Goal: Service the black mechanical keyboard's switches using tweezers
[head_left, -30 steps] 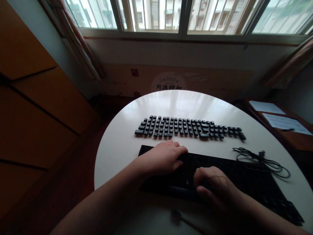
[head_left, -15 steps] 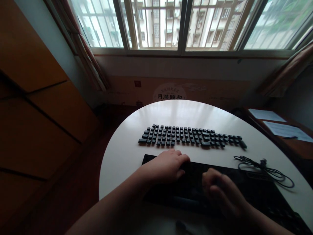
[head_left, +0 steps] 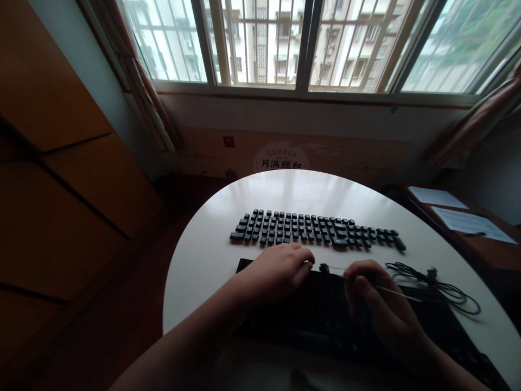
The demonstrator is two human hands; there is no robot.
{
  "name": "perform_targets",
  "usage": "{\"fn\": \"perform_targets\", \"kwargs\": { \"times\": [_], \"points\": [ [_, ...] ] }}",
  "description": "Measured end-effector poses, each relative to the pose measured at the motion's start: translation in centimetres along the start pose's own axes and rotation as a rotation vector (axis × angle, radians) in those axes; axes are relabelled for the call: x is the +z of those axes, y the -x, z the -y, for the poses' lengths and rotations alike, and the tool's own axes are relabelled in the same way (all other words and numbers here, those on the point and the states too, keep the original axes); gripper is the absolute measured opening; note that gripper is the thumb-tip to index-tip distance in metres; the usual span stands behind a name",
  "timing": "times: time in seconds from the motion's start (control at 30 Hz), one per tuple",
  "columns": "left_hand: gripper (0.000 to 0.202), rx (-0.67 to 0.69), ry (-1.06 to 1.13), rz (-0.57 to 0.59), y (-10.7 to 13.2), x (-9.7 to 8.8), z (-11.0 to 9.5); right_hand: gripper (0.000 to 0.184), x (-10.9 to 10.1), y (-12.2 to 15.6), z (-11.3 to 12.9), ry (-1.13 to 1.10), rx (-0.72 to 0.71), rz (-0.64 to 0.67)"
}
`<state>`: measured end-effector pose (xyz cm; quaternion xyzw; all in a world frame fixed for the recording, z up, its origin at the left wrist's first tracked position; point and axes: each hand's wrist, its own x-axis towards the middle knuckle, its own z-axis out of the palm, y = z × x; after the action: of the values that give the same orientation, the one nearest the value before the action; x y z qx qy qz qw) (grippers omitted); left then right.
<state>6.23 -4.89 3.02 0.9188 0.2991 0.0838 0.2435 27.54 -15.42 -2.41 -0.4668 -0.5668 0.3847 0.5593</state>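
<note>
A thin wire keycap puller [head_left: 391,290] is gripped in my right hand [head_left: 372,288], which is closed over the right part of the black keyboard [head_left: 317,315]. A single black keycap [head_left: 324,267] hangs at the wire's left end, near the keyboard's far edge. My left hand [head_left: 285,266] is over the keyboard's left part, its fingers bent and slightly apart beside that keycap, with nothing visible in them. Beyond both hands, pulled black keycaps [head_left: 301,228] lie in rows on the white table. The keyboard's surface is too dark to make out well.
A coiled black cable [head_left: 437,285] lies right of the keyboard on the round white table [head_left: 195,260]. A dark blurred object [head_left: 299,377] is at the near edge. Papers and a pen [head_left: 475,234] rest on a brown surface at right. A window is ahead.
My right hand has moved up toward the keyboard's far edge and turned, bringing the wire puller and a keycap into sight. My left hand's thumb and fingers have drawn closer together.
</note>
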Motion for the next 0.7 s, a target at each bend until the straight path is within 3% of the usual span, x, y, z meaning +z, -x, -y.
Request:
{"fn": "perform_targets", "kwargs": {
  "times": [0.13,0.33,0.43,0.57,0.7],
  "points": [
    [0.032,-0.027,0.047,-0.035,0.0,-0.2,-0.5,0.014,-0.3,0.2,0.6,0.069,-0.075,-0.035],
    [0.025,0.032,0.062,-0.026,0.0,-0.2,-1.0,0.019,-0.9,-0.2,0.9,0.133,-0.253,0.232],
    [0.022,0.025,0.044,-0.017,0.0,-0.2,-1.2,0.018,-1.1,-0.4,0.8,0.139,-0.297,0.262],
    [0.021,0.010,0.051,-0.013,0.0,-0.2,-1.3,0.025,-1.2,-0.4,0.8,0.214,-0.313,0.180],
    [0.023,-0.042,0.093,-0.006,0.1,-0.8,-1.4,0.039,-1.9,-0.5,1.1,0.324,-0.414,-0.077]
  ]
}}
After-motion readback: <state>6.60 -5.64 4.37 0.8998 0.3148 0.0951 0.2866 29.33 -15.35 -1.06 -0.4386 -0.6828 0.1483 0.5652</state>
